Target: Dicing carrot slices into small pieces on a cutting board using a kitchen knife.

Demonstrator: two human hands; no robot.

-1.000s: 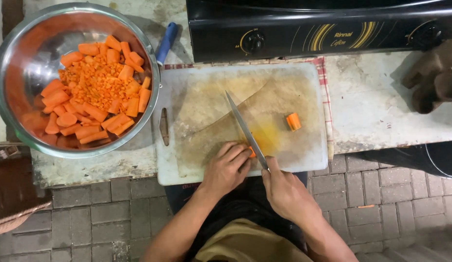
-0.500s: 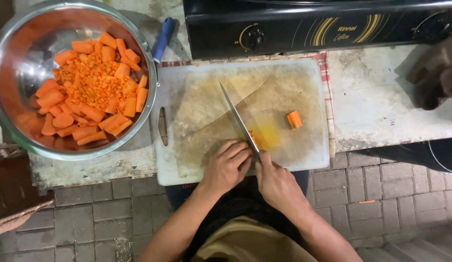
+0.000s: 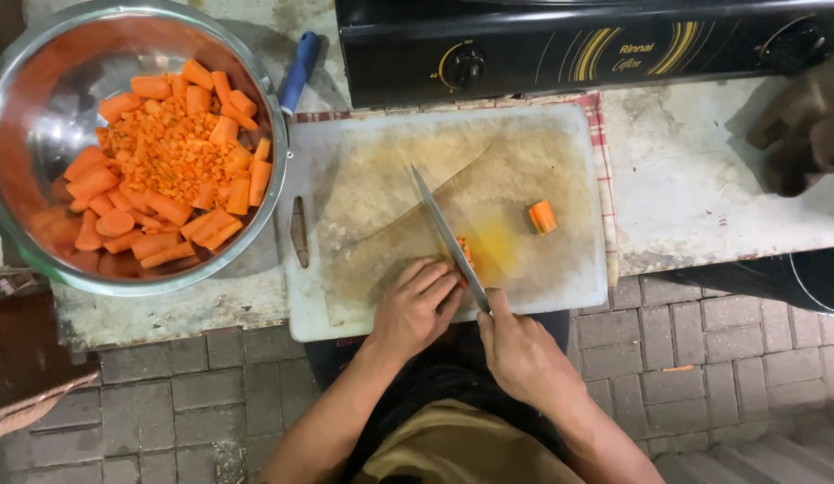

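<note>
Carrot under blade: a small orange carrot piece [image 3: 464, 251] lies on the worn white cutting board [image 3: 560, 278], right of the blade and just beyond the left fingertips.
Knife: the knife [image 3: 444, 231] slants across the board, tip pointing up-left; against the picture a second ago the blade sits slightly further left and the hands closer together, so the cut is advancing along the piece.
Right hand: the right hand [image 3: 523, 351] has its fingers wrapped closed around the knife handle at the board's near edge.
Left hand: the left hand [image 3: 419, 305] rests with fingers curled, tips down on the board beside the blade; whether they pinch the carrot cannot be told.
Loose chunk: one carrot chunk [image 3: 542, 217] lies apart to the right, unmoved.
Bowl: the steel bowl [image 3: 41, 134] on the counter [image 3: 695, 197], left of the board, holds diced and chunked carrot.
Stove: a black stove [image 3: 560, 45] stands behind the board.
</note>
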